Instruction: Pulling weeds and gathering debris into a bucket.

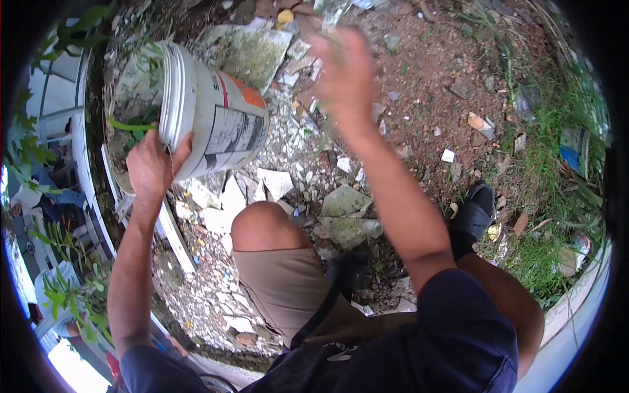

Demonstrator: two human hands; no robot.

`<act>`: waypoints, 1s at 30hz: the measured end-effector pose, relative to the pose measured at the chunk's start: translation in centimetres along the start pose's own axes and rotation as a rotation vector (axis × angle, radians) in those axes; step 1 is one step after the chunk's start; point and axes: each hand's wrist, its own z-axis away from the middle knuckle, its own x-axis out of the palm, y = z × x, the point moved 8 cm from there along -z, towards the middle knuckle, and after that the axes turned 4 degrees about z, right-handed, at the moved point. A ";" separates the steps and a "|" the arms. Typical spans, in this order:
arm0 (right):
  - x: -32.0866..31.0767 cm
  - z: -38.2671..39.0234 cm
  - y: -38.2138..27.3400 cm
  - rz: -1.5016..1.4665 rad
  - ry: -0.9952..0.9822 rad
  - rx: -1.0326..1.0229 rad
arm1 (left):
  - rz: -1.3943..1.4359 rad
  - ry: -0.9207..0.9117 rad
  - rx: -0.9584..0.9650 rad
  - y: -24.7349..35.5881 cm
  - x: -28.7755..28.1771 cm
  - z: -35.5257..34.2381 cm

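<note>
Up left, white bucket (213, 121) rim under left-hand fingers (180, 147), right hand (344, 75) apart.

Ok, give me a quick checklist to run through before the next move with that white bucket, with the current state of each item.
1. Left hand grips the white bucket at its rim: ok.
2. Bucket upright: not ok, tipped on its side.
3. Right hand sharp enough to see what it holds: cannot tell, blurred.
4. Green plant inside the bucket mouth: ok.
5. Even footing: not ok, broken tiles and rubble underfoot.
</note>
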 end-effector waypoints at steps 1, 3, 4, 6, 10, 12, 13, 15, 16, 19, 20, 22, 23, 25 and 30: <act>2.9 -0.6 -5.1 -0.094 -0.039 -0.290 | 0.013 0.017 0.009 0.5 -0.1 -0.3; 9.5 -0.6 -11.7 -0.112 0.032 -0.601 | 0.149 -0.038 0.076 0.6 1.4 -0.7; 13.6 0.1 -14.5 -0.083 0.130 -0.648 | 0.259 -0.118 0.113 -1.6 3.7 -0.3; 22.4 2.8 -18.6 -0.127 -0.167 -0.667 | 0.177 0.247 0.273 -9.0 6.9 3.7; 35.9 3.0 -7.7 0.563 -0.691 -0.794 | 0.677 0.310 0.239 -5.7 6.3 -0.9; 30.3 5.6 -11.1 0.618 -0.575 -0.846 | 0.898 0.414 0.009 -8.8 5.6 2.2; 27.0 3.6 -11.9 0.682 -0.711 -0.768 | 0.489 0.217 -0.004 -3.5 1.2 0.6; 20.1 -0.7 -12.0 0.982 -0.853 -0.716 | 0.106 0.003 -0.028 1.1 -1.5 -0.6; 14.5 -3.5 -11.6 0.894 -0.635 -0.861 | 0.138 -0.016 -0.013 2.2 -2.1 -1.2; 2.6 -5.2 -8.2 1.501 -0.975 -0.539 | 0.247 -0.065 -0.104 0.2 -1.4 -0.2; -1.8 -4.8 -7.6 1.539 -1.036 -0.528 | 0.313 -0.087 -0.137 -0.1 -1.6 0.0; -11.2 -3.5 -6.5 1.837 -1.195 -0.182 | 0.543 -0.099 -0.259 -1.4 -1.5 0.2; -14.9 -2.4 -6.6 1.806 -1.256 -0.207 | 0.731 0.046 -0.238 -2.7 -1.4 -0.1; -21.7 -1.2 -7.1 1.712 -1.136 -0.113 | 0.878 0.183 -0.223 -5.4 -0.8 -1.8; -31.9 0.6 -4.5 1.557 -0.765 0.141 | 0.941 -0.132 -0.242 -7.3 6.8 -11.0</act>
